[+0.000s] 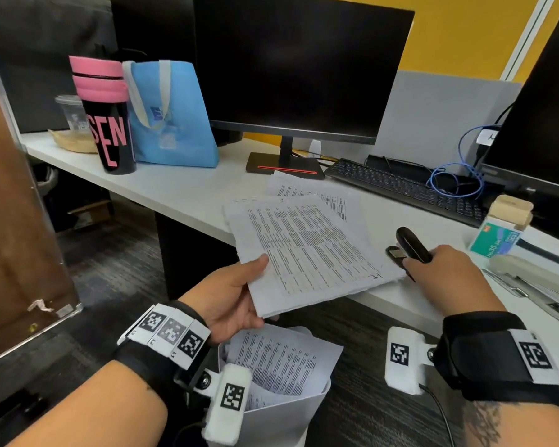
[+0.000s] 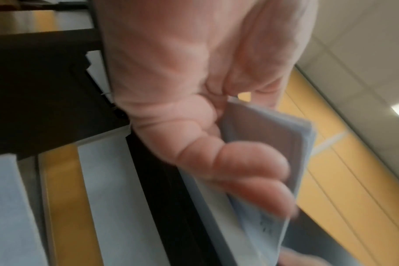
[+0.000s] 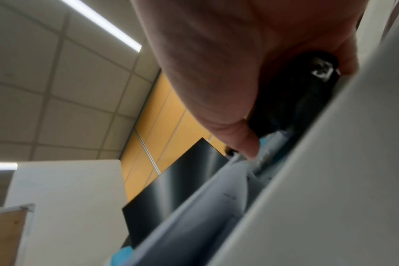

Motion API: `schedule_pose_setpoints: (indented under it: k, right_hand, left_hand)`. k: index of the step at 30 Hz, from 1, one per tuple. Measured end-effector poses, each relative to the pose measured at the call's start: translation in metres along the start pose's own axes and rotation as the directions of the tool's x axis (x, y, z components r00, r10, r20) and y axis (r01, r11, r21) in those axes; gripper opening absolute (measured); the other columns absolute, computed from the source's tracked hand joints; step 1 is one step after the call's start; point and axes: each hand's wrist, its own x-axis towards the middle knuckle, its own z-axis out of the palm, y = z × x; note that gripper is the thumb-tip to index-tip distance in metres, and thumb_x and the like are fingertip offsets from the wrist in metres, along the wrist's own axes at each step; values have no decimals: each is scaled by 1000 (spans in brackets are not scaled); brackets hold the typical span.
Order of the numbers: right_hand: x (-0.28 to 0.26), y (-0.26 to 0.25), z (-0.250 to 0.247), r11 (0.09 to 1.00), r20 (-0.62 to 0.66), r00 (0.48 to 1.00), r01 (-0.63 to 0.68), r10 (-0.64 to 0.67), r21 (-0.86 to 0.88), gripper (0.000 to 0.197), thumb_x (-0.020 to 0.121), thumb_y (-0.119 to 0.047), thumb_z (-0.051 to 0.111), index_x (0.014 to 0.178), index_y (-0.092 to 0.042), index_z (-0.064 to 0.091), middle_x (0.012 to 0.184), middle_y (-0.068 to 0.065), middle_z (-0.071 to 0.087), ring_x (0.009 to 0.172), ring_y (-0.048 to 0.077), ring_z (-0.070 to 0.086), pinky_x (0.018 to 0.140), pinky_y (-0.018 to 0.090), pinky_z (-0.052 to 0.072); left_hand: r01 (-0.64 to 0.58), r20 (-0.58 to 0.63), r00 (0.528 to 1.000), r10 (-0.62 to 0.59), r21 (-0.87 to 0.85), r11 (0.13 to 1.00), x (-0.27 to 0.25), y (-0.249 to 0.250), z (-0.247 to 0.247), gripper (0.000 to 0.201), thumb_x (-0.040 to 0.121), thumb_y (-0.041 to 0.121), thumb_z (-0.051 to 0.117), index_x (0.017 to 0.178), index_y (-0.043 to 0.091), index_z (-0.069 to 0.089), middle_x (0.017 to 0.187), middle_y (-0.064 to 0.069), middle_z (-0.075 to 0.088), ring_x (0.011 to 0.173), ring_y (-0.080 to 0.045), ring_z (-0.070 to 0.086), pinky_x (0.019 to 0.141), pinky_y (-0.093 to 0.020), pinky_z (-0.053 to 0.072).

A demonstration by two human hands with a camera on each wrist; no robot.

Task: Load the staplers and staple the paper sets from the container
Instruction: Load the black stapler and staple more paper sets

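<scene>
The left hand (image 1: pixel 236 293) pinches a paper set (image 1: pixel 307 253) by its near left edge, thumb on top and fingers (image 2: pixel 246 167) curled beneath, holding it over the near edge of the tabletop (image 1: pixel 188 185) in front of the monitor (image 1: pixel 300 66). The right hand (image 1: pixel 446 275) is wrapped round a black stapler (image 1: pixel 412 243) just beside the set's right corner, its mouth pointing at that corner. Right of the stapler stand a staple box (image 1: pixel 494 240) and a beige stapler (image 1: pixel 530 272); below the held set, off the tabletop, a white container (image 1: pixel 281 417) holds more printed sheets.
</scene>
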Motion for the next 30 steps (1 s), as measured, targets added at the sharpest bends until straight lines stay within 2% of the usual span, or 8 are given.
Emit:
schedule_pose_setpoints:
  k: [4,8,13,16,21,24,27,30]
  right_hand:
    - [-11,-4,-10,940,-45,999,40,-26,337,32,86,-29,62,110,-12,47,86,9,58,70,22,56,55,28,38]
    - [-39,-19,-14,742,154,980,-11,-124,671,50,77,-54,69,110,-20,54,93,11,67,76,29,62,64,37,45]
    - [-73,-38,-3,691,641,690,-280,-337,666,80,62,-73,56,98,-3,66,67,16,60,52,25,56,51,29,48]
    - [-86,-42,14,758,761,553,-319,-339,569,70,65,-70,61,97,-8,59,65,17,60,52,26,58,51,31,48]
    - [-100,-47,33,744,816,426,-375,-391,553,69,69,-61,60,108,-4,56,78,13,67,60,23,63,60,32,52]
    - [-104,-50,39,662,797,416,-450,-438,599,64,75,-56,58,109,-2,55,79,16,66,65,25,62,65,34,54]
    - [-105,-53,42,607,786,432,-501,-442,617,67,77,-56,59,110,2,55,81,18,64,66,27,62,65,35,55]
    - [-104,-55,43,568,791,430,-550,-436,612,74,76,-64,55,98,6,59,79,18,63,64,26,62,64,35,54]
  left_hand:
    - [70,59,994,-87,250,966,-5,-2,1,47,87,33,64,122,1,57,77,-20,69,49,-20,65,37,-21,49]
    - [-3,-89,996,29,280,960,-2,-1,7,23,93,15,59,113,4,59,52,-8,58,34,-10,49,29,-15,34]
    - [-61,-218,970,108,210,976,4,14,17,26,101,31,48,110,8,57,54,-7,54,36,-11,44,30,-14,31]
    - [-68,-280,949,143,260,963,6,18,19,30,104,29,39,115,8,57,64,-7,58,44,-14,45,34,-18,30]
    - [-103,-332,908,255,414,904,10,11,21,19,98,26,54,108,11,62,81,-4,57,49,-8,43,41,-20,28]
    - [-119,-306,913,271,437,892,11,6,25,22,96,27,58,106,8,64,81,-6,58,49,-7,44,42,-21,29]
    - [-150,-296,907,301,440,885,10,3,27,22,93,26,64,78,12,57,57,1,51,46,-10,40,42,-21,29]
    - [-141,-286,914,288,441,887,9,3,26,21,91,27,66,86,10,54,48,3,44,44,-11,36,40,-21,28]
